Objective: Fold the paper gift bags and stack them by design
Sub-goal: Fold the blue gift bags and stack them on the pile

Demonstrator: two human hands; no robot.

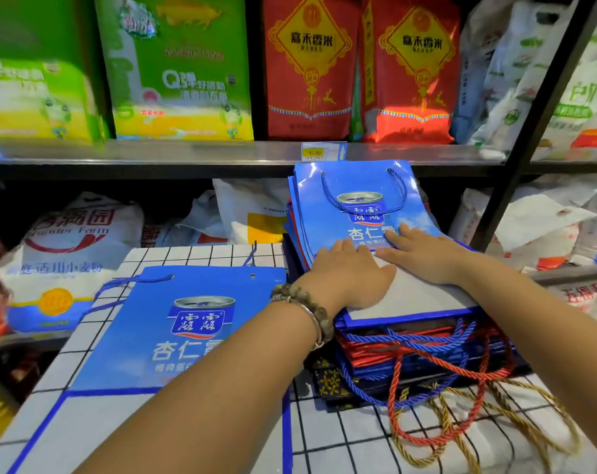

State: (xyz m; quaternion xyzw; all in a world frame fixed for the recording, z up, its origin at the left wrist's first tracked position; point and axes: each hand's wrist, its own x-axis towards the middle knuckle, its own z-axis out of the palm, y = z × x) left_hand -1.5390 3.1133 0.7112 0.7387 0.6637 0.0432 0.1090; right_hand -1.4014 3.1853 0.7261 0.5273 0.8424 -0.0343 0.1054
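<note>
Both hands are lying flat and spread, pinching nothing. The left hand [352, 271] and right hand [423, 254] are pressing side by side, thumbs almost touching, on the top bag [328, 213]. This blue bag is lying flattened on the stack [393, 350] at the right of the table [358, 446]. The palms are resting on its pale flap [416, 302], which is folded up toward the far side, and the fingertips are reaching onto the blue print. A second blue bag [194, 336] is lying flat, well apart, on the left of the table.

The step appears to be creasing the fold and settling the bag on its pile. The stack itself is looking risky: red and dark bags are showing under the blue ones, so designs seem to be mixing, and this bag may be landing on the wrong pile while its match is waiting on the left. The layers are sitting askew, with edges fanning out at the far left corner. Pressing harder toward the far side could be pushing the top bag off toward the shelf [187, 152]. Loose cords [444, 401] are spilling from the near edge in tangled loops; a wrist or the bracelet [304, 302] could be catching one when the hands lift, dragging bags askew. The glossy paper is likely sliding easily, too.
</note>
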